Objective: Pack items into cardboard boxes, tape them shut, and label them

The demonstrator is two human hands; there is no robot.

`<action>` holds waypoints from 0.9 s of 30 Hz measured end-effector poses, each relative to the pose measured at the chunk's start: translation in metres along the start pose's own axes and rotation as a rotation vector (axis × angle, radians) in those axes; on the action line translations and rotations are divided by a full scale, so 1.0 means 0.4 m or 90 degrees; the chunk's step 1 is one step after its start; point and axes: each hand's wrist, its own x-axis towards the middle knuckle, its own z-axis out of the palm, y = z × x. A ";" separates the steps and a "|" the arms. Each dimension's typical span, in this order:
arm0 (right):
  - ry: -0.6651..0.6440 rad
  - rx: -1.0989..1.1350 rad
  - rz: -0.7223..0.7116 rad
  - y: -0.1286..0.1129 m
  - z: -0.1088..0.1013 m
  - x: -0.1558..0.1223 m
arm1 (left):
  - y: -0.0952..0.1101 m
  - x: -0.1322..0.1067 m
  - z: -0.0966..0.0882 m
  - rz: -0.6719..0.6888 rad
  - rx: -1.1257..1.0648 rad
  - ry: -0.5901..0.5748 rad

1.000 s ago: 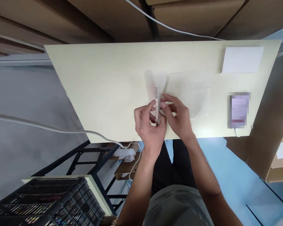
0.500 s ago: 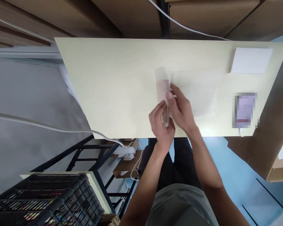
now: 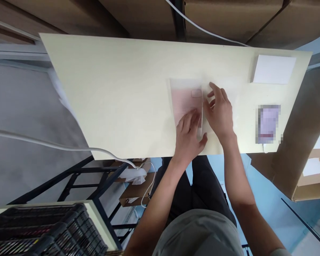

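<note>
A flat pinkish item [image 3: 186, 101] lies in a whitish translucent wrapping [image 3: 182, 84] on the cream table, a faint rectangular outline showing near its upper right corner. My left hand [image 3: 190, 133] rests on its lower part with fingers stretched and thumb apart, covering that area. Just beyond its right edge my right hand [image 3: 220, 112] hovers, fingers loosely bent and apart with nothing in them. Whether the right fingertips touch the wrapping's edge I cannot tell. Pale sheet material shows faintly under and beside the right hand.
At the table's [image 3: 117, 96] right end are a white box [image 3: 274, 69] and a pixelated phone-like object [image 3: 268, 123] with a white cable. Cardboard boxes [image 3: 229, 21] line the back. A black crate [image 3: 69, 227] stands lower left; an open carton [image 3: 290, 160] is right.
The wrapped item, earlier held edge-up and narrow between both hands, now lies flatter and wider. My right hand has moved right and let go; my left hand has opened over the item.
</note>
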 end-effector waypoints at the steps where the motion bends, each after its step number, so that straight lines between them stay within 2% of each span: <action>1: 0.000 0.001 0.011 -0.004 -0.003 -0.028 | 0.004 0.001 -0.023 -0.005 -0.005 -0.013; 3: -0.010 0.007 0.024 -0.010 0.003 -0.086 | 0.005 0.006 -0.065 -0.052 -0.013 0.025; 5: -0.009 0.019 0.032 -0.009 0.024 -0.134 | -0.007 0.014 -0.091 -0.147 -0.031 0.110; 7: 0.008 0.035 0.039 0.000 0.055 -0.165 | -0.027 0.025 -0.102 -0.248 -0.085 0.163; 10: 0.034 0.049 0.036 0.020 0.094 -0.179 | -0.056 0.041 -0.104 -0.344 -0.189 0.171; 14: 0.021 0.024 0.016 0.034 0.106 -0.176 | -0.073 0.057 -0.109 -0.401 -0.285 0.189; 18: 0.019 0.018 0.003 0.034 0.105 -0.175 | -0.074 0.067 -0.109 -0.424 -0.378 0.212; 21: 0.032 0.023 -0.006 0.036 0.112 -0.177 | -0.058 0.072 -0.104 -0.399 -0.389 0.213; 24: 0.026 0.033 -0.005 0.038 0.113 -0.176 | -0.017 0.076 -0.099 -0.335 -0.335 0.219; 27: 0.005 0.082 0.013 0.030 0.085 -0.176 | 0.036 0.079 -0.088 -0.271 -0.288 0.213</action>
